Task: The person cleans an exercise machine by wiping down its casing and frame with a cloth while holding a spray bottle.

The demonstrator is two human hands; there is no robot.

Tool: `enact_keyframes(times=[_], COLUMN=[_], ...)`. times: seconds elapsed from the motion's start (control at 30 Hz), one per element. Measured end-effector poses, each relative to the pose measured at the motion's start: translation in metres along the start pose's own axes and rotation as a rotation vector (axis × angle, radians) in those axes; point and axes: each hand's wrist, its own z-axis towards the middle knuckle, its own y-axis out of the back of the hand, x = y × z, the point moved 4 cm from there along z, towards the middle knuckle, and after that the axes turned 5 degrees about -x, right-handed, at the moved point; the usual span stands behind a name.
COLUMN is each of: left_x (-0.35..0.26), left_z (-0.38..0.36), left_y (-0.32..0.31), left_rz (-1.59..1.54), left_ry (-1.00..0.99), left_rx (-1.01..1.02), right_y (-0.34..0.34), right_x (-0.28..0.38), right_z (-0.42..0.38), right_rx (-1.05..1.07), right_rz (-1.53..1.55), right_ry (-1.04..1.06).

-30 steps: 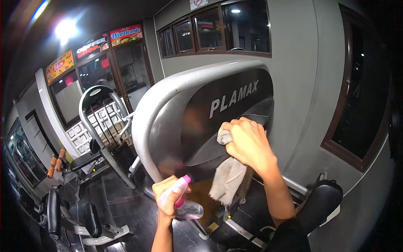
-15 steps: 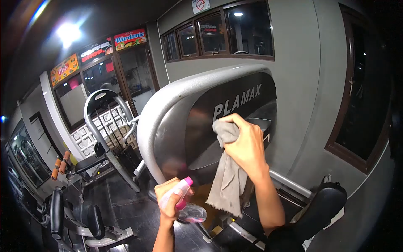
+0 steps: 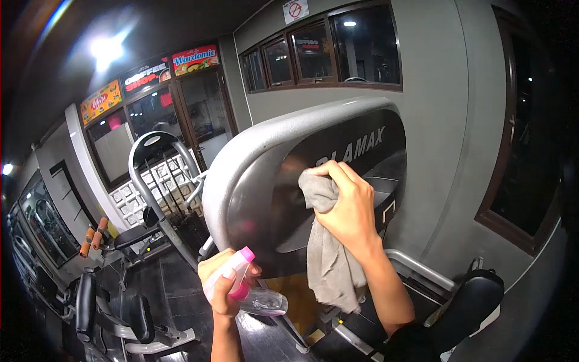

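Observation:
My left hand (image 3: 220, 280) is closed round the neck of a spray bottle (image 3: 263, 300) with a pink and white trigger head and a clear body, tilted so the body points right. In my right hand (image 3: 348, 212) a grey cloth (image 3: 318, 190) is bunched at the fingertips, its loose end hanging below the wrist. The bunched part overlaps the dark panel (image 3: 283, 199) of a gym machine, just under its PLAMAX lettering. A thick silver frame (image 3: 241, 142) curves round that panel.
Behind on the left stands another machine with a silver arch (image 3: 137, 158) and orange foam rollers (image 3: 95, 236). A black padded seat (image 3: 470, 301) is at the lower right. Black pads (image 3: 85, 304) of a further machine stand lower left. A grey wall (image 3: 434, 151) rises beyond the panel.
The left hand with the spray bottle has shifted left and slightly down. The cloth has moved a little left across the panel, its hanging end swinging right. The view has turned slightly.

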Motion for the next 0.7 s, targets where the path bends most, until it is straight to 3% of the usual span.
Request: enact_keyframes(times=[0.1,0.17,0.27,0.43,0.5,0.6,0.63,0.7], left_x=[-0.005,0.000,-0.002,-0.005,-0.008,-0.003,-0.002,-0.003], left_z=[0.004,0.006,0.011,0.017,0.018,0.018,0.018,0.018], left_y=[0.002,0.005,0.006,0.006,0.006,0.009,0.010,0.012], left_rz=[-0.017,-0.026,-0.050,-0.034,-0.041,-0.104,-0.162,-0.186], left_ry=[0.028,0.005,-0.001,-0.009,0.006,0.027,0.035,0.053], left_rx=[-0.039,-0.072,-0.097,-0.072,-0.078,-0.069,-0.063,-0.068], right_y=[-0.007,-0.009,-0.010,0.001,-0.007,-0.018,-0.019,-0.017], right_x=[0.027,0.038,0.029,-0.008,-0.001,0.034,0.045,0.042], right_z=[-0.001,-0.012,-0.018,0.040,0.045,0.029,0.021,0.022], right_rx=[-0.021,0.083,0.156,-0.086,-0.132,0.002,0.116,0.140], right_rz=[0.135,0.216,0.177,0.044,0.089,0.165,0.179,0.097], right_ry=[0.215,0.386,0.455,0.242,0.254,0.539,0.522,0.501])
